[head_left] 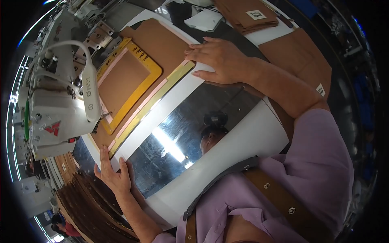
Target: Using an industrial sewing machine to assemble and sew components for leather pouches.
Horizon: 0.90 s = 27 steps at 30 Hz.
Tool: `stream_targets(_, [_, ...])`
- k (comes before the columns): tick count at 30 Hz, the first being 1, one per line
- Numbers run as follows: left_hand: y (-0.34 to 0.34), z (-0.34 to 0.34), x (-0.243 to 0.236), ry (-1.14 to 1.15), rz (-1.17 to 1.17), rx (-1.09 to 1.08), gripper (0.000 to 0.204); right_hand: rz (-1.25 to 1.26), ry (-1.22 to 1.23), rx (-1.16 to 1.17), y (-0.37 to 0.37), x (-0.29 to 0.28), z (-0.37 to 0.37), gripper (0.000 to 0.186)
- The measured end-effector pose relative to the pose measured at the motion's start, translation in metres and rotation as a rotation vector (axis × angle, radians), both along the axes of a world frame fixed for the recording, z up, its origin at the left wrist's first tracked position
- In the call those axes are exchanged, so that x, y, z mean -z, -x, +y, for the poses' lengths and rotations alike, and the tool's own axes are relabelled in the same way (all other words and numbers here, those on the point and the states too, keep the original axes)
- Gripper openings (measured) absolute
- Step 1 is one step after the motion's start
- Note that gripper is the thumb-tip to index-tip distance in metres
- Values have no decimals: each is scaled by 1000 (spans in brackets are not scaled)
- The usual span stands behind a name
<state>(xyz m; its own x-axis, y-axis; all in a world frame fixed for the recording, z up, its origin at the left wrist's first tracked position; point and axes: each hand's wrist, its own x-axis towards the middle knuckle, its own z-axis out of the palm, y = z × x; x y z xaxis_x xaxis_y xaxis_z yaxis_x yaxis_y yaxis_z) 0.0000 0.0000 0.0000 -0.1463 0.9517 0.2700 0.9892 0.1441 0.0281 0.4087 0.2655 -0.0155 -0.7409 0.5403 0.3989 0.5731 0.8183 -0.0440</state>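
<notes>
Nearest me lies a shiny metal plate (166,162); past it the left hand (115,174), fingers spread, touches one end of a yellow strip (141,116); the right hand (221,58) rests loosely splayed at the other; the strip runs along a brown panel (168,43), under a yellow frame (134,98); uneven pressure could, I think, skew them; fingers straying toward the white machine head (60,119) might get nipped.

Two hands (114,178) (223,60), one yellow frame (134,101)
</notes>
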Motion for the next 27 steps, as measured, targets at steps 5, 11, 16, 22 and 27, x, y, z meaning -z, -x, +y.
stream_targets(5, [3,4,4,-77,34,-46,62,109,53,-60,-1,-8,0,39])
stream_targets(11, [6,5,8,-48,77,-85,54,260,6,95,-23,-34,26,28])
stream_targets(16, [9,5,9,-51,92,-92,54,2,-33,416,-98,-55,59,27])
stream_targets(22, [10,6,11,-44,111,-109,55,69,-99,446,-132,-23,75,23])
stream_targets(27, [-15,10,-12,-54,335,-45,48,265,-11,538,-139,-47,72,19])
